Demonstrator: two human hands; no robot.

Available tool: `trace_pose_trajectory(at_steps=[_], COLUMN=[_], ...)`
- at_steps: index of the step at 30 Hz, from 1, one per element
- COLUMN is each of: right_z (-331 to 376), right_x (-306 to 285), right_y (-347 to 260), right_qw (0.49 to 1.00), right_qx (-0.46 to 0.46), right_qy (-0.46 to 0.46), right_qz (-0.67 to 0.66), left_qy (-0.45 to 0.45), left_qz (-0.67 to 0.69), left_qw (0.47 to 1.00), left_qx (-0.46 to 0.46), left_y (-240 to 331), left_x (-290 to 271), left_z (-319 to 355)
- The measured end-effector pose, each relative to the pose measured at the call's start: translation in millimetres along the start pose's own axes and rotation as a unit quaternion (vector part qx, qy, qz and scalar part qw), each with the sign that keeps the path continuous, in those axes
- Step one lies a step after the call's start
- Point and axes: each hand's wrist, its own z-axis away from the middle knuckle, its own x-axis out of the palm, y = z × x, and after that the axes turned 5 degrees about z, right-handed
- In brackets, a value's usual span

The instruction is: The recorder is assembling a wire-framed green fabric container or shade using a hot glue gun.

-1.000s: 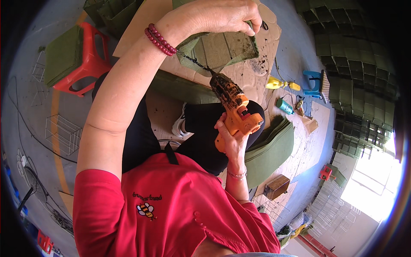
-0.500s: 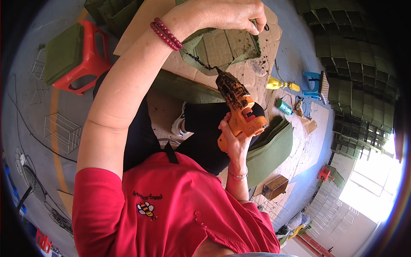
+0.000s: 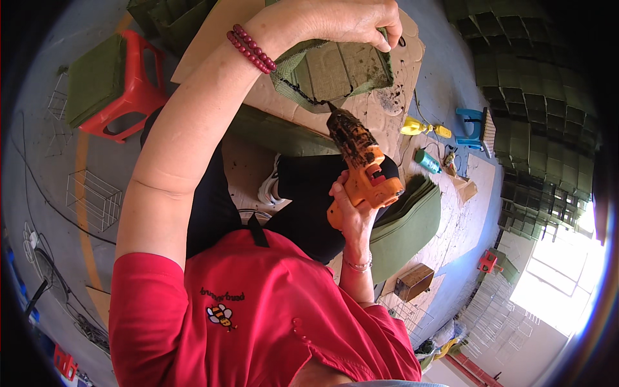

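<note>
**Glue gun nozzle against a green felt pocket piece**

The left hand [image 3: 342, 22] is closed over the top edge of a green felt pocket piece [image 3: 335, 68], fingers curled over its far rim and pinching it up off a sheet of cardboard [image 3: 387, 109] that lies on the floor. A string of dark red beads [image 3: 250, 48] circles that wrist. The felt piece shows stitched compartments and a black-edged lower border, and it hangs tilted toward the person.

The right hand [image 3: 351, 209] is wrapped tight around the grip of an orange glue gun [image 3: 361, 161], whose barrel is blackened with old residue. The gun points away from the person, its nozzle touching or just short of the lower edge of the felt piece; contact cannot be told for certain. A thin bracelet [image 3: 359, 264] sits on the right wrist.

Just right of the gun, a stack of folded green felt [image 3: 409, 222] rests on the floor. To the far left stands a red plastic stool [image 3: 132, 97] with a green pad on it, and a wire frame [image 3: 93, 197] lies near it on the grey floor. On the right, past the cardboard, lie a yellow bottle [image 3: 416, 127], a teal bottle [image 3: 427, 161] and a blue stool [image 3: 471, 126]. Stacked green felt planters [image 3: 535, 97] line the right side. A small wooden box [image 3: 414, 282] sits nearer, on the right.
</note>
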Motion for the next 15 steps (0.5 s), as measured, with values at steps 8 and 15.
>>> trace_pose_trajectory(at_steps=[8,15], right_z=[0,-1], right_x=[2,3], right_y=[-11,-14], right_qw=[1.000,0.998], right_qx=[-0.018,-0.058], right_qy=[0.006,-0.014], right_qz=[-0.013,-0.022], left_qy=[-0.030,-0.009], left_qz=[0.002,0.002], left_qw=[0.999,1.000], left_qx=[-0.038,-0.010], left_y=[12,0], left_x=[-9,-4], left_z=[0,0])
